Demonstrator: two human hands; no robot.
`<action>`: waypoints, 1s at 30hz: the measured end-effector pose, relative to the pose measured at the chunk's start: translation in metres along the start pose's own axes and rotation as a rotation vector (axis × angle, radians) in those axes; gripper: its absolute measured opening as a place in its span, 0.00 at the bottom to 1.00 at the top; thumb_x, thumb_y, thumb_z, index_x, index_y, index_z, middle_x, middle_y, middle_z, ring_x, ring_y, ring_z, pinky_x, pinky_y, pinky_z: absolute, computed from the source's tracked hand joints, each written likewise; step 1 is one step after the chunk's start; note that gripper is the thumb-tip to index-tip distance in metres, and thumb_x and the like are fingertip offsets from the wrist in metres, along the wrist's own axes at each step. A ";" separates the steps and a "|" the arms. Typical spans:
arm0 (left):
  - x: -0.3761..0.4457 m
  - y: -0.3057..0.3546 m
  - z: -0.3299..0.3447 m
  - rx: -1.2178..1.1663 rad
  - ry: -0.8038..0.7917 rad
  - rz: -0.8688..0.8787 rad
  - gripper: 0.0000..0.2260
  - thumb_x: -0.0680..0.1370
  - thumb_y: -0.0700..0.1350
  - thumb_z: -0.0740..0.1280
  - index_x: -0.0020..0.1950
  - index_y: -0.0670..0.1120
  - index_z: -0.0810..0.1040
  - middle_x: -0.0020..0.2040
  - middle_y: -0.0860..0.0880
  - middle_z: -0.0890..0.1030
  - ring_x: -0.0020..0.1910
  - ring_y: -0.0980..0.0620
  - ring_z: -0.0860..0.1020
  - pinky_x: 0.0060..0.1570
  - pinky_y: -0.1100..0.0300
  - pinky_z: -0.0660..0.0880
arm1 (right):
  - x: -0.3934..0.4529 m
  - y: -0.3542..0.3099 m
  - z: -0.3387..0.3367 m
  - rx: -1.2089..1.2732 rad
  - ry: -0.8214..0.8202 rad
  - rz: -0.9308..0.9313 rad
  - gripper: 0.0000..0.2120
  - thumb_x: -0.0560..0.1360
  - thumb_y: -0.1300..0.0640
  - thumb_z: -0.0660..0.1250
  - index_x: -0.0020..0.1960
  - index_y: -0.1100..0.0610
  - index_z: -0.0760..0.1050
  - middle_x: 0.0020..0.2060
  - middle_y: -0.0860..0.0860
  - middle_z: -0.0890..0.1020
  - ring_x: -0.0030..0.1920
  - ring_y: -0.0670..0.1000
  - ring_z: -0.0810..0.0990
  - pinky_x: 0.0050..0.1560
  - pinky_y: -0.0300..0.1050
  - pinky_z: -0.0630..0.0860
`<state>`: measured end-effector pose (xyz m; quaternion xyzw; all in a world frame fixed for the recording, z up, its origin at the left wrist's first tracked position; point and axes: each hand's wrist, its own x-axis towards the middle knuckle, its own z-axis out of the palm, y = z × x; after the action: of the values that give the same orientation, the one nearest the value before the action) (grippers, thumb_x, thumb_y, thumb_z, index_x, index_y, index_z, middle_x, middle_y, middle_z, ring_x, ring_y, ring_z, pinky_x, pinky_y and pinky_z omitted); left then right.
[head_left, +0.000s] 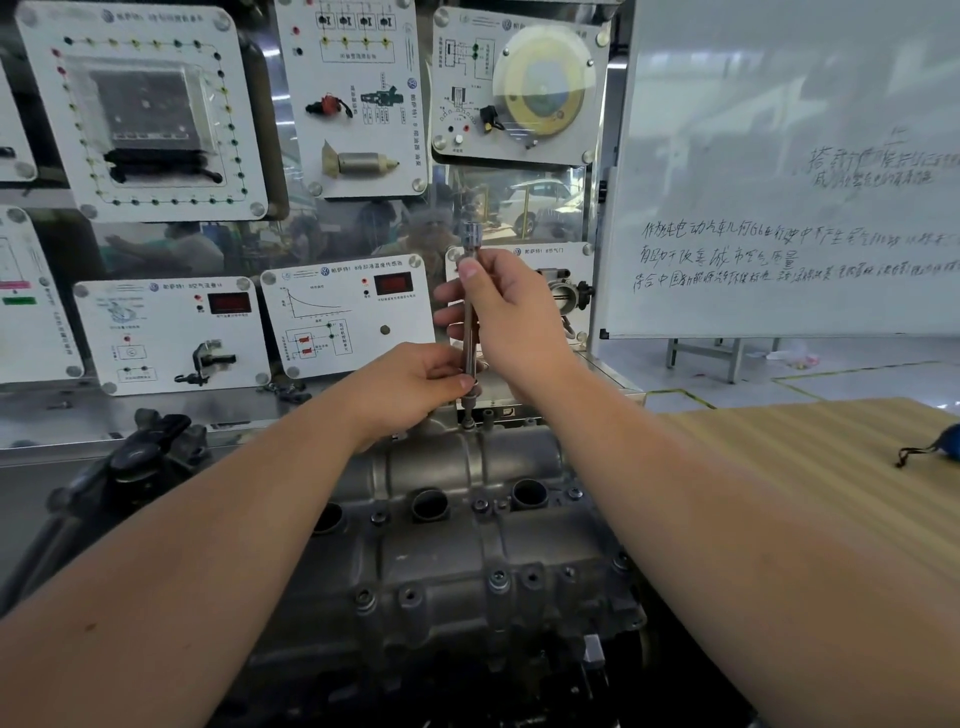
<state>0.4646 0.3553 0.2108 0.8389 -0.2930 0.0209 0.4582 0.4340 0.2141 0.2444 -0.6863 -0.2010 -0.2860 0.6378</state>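
A long chrome socket extension bar (470, 317) stands upright on a bolt at the far edge of a grey metal engine cylinder head (467, 551). My right hand (511, 317) grips the upper half of the bar, thumb near its top. My left hand (415, 384) pinches the bar's lower end just above the socket (469, 405). Both forearms reach forward over the engine part.
A display wall of white training panels (348, 312) with sensors and wiring diagrams stands behind the engine. A whiteboard (789, 171) with handwriting is at the right. A wooden tabletop (810, 467) lies to the right, with a blue pouch (950, 441) at its edge. Black parts (140, 462) sit left.
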 end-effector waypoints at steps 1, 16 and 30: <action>0.000 0.000 0.000 -0.003 -0.002 0.000 0.08 0.83 0.39 0.67 0.52 0.51 0.82 0.48 0.53 0.88 0.52 0.61 0.84 0.56 0.68 0.76 | 0.000 0.001 0.000 0.001 -0.001 0.001 0.07 0.85 0.58 0.59 0.51 0.54 0.75 0.41 0.53 0.84 0.36 0.48 0.83 0.41 0.47 0.80; 0.000 0.001 0.000 0.105 0.011 0.043 0.07 0.81 0.45 0.71 0.58 0.50 0.82 0.52 0.54 0.87 0.56 0.50 0.84 0.65 0.43 0.77 | -0.005 0.016 0.013 -0.279 0.086 -0.107 0.13 0.84 0.52 0.61 0.43 0.54 0.75 0.37 0.54 0.78 0.38 0.52 0.78 0.41 0.51 0.74; 0.002 -0.002 0.000 -0.074 -0.040 0.023 0.09 0.82 0.40 0.70 0.56 0.54 0.82 0.53 0.56 0.87 0.57 0.60 0.84 0.64 0.57 0.77 | -0.016 0.027 -0.001 -0.384 0.109 -0.159 0.19 0.83 0.55 0.64 0.73 0.55 0.71 0.44 0.47 0.84 0.45 0.47 0.82 0.47 0.39 0.76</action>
<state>0.4671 0.3555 0.2095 0.8183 -0.3123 -0.0015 0.4825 0.4389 0.2112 0.2138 -0.7606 -0.1616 -0.4051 0.4809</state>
